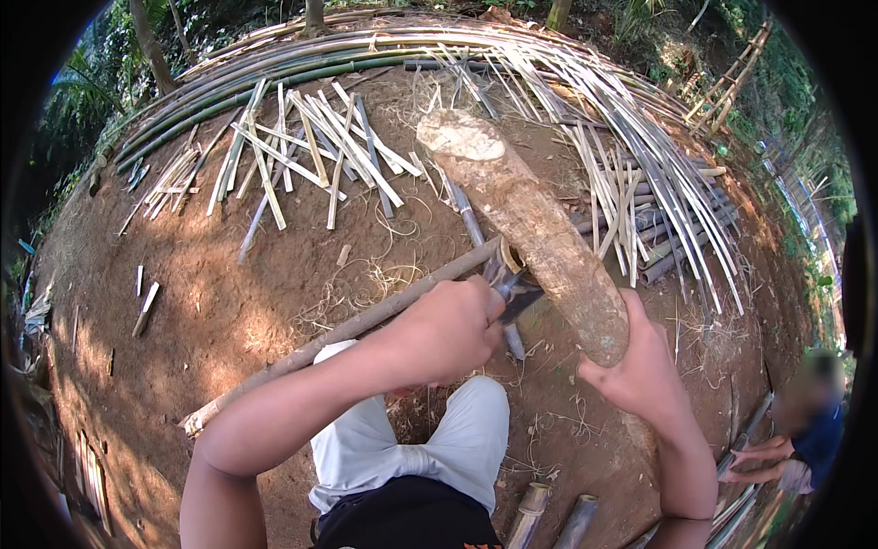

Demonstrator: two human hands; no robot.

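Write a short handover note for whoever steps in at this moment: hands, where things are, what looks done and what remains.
Left hand: closed on a blade set against the end of a long bamboo pole lying across the dirt.
Right hand: gripping a thick wooden club, raised over the blade.
Done: cut bamboo strips piled ahead, more slats to the right.
Left: this pole looks unsplit along most of its length.
Another person works at lower right.

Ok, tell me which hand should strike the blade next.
Right, probably. The right hand already grips the wooden club, raised just above the blade. The left hand is closed on the blade's handle, steadying it against the end of the bamboo pole, so it looks tied up.
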